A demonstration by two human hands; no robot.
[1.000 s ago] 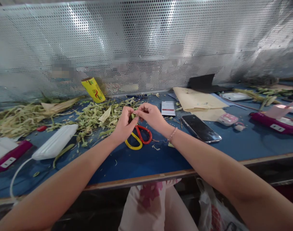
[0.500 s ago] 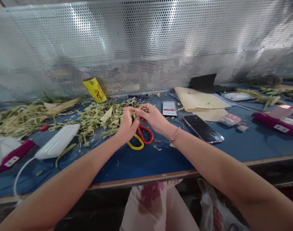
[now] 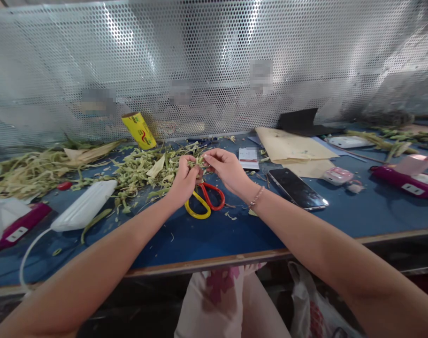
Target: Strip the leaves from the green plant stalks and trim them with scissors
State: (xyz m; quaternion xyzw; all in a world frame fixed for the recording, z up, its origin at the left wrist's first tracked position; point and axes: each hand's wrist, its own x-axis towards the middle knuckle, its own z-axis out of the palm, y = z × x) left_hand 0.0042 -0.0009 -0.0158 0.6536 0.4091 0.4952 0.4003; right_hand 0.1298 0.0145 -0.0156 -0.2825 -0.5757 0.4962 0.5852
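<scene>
My left hand [image 3: 186,180] is closed, thumb and fingers pinched around a small pale green plant piece [image 3: 200,162]. My right hand [image 3: 228,171] pinches at the same piece with thumb and forefinger, a little to the right; the fingers hide much of it. Just below the hands lie scissors [image 3: 219,201] with one red and one yellow handle loop, their blades hidden. Behind and left of my left hand spreads a heap of knotted, pale green plant pieces [image 3: 140,169].
Right of my hands are a small white card [image 3: 248,158], a black phone [image 3: 296,188], brown paper [image 3: 293,145] and a pink case [image 3: 338,175]. At left lie a white device [image 3: 85,206] with a cable and dry strips [image 3: 34,173]. A yellow tube [image 3: 139,132] leans near the perforated metal screen [image 3: 214,61].
My hands have moved slightly apart, and pale green plant material now shows between the fingertips. The scissors and the other things on the table stay where they were.
</scene>
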